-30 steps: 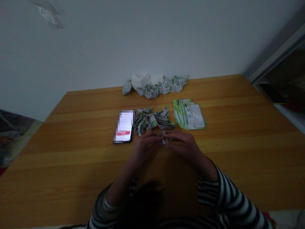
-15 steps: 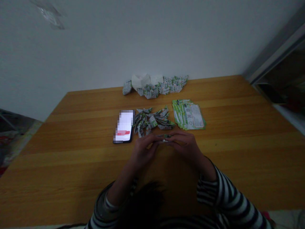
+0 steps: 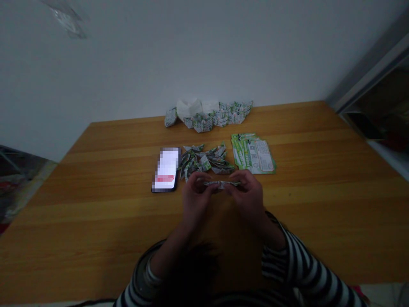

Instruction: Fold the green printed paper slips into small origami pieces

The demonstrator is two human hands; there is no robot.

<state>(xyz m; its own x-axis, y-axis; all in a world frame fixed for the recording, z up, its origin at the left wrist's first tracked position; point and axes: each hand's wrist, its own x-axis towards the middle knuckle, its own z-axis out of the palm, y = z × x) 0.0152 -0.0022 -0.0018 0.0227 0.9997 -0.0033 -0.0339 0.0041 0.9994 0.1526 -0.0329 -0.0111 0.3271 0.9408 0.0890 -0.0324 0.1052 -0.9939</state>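
Left hand [image 3: 195,198] and right hand [image 3: 247,196] close together above the near middle of a wooden table [image 3: 303,204]. Between them, a long, thin folded paper strip [image 3: 221,184], green and white, level from side to side, with one end in each hand. Grip shut on both sides: fingertips [image 3: 208,186] pinched on the strip, and the two hands only a small gap apart. Probably lifted a little off the wood, though hard to tell in the dim light. At 12 o'clock from the hands, just past the fingers, a messy heap of folded printed paper pieces [image 3: 201,161], green and white. At 10 o'clock, a black phone [image 3: 166,169] lying flat just beside the heap, with a bright white screen, a red bar, and blurred marks. At 1 o'clock, a fanned stack of green and white printed cards [image 3: 254,153], just right of the heap. Farther off at 12 o'clock, by the wall [image 3: 191,55], a row of folded paper boats [image 3: 220,117] in the same print, with bunched white paper [image 3: 188,108] among them. Far off at 2 o'clock, a pale door frame [image 3: 373,76]. Black and white striped sleeves [image 3: 306,264] on both arms, and dark hair [image 3: 191,273] along the bottom edge of the view.
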